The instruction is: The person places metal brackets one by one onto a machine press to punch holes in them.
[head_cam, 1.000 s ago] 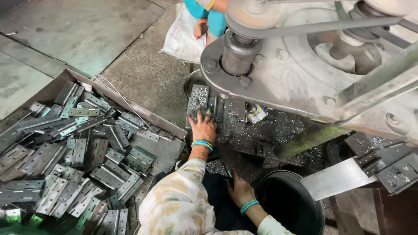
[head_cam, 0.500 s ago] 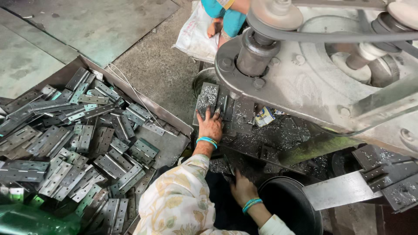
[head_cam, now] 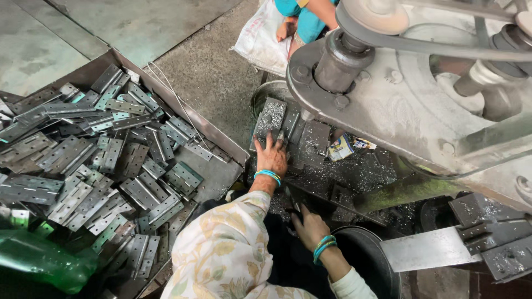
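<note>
**Hands at the press bed, hinges heaped to the left**

Starting at the far left, I am seeing a green plastic bottle (head_cam: pixel 41 266) lying at the bottom corner, partly over a wide metal tray (head_cam: pixel 219 135) that is holding a big heap of grey hinge plates (head_cam: pixel 88 160), stacked loosely and pointing every way. The tray's right wall is running diagonally beside a patch of rough concrete floor (head_cam: pixel 205 72).

Just right of the tray, my left hand (head_cam: pixel 271 158) is reaching forward with a turquoise bangle (head_cam: pixel 267 175) at the wrist. Its grip is lying apart, fingers spread flat, pressing on a hinge plate (head_cam: pixel 288 133) that is sitting on the machine desk (head_cam: pixel 354 171), directly under the round steel ram (head_cam: pixel 338 63) of the press. Another flat plate (head_cam: pixel 270 116), dusted with shavings, is lying just beside the fingertips.

Lower down, my right hand (head_cam: pixel 309 227) is hanging by the rim of a black bucket (head_cam: pixel 368 249), fingers curling around a small dark piece; I cannot tell what it is, nor how firmly the grip is closing.

Farther right, a crumpled wrapper (head_cam: pixel 342 147) is resting on the shavings-covered desk, and a flat steel bar (head_cam: pixel 429 249) is jutting out near more plates (head_cam: pixel 499 243). At the top, another person's foot (head_cam: pixel 287 27) is resting on a white sack (head_cam: pixel 260 39).
</note>
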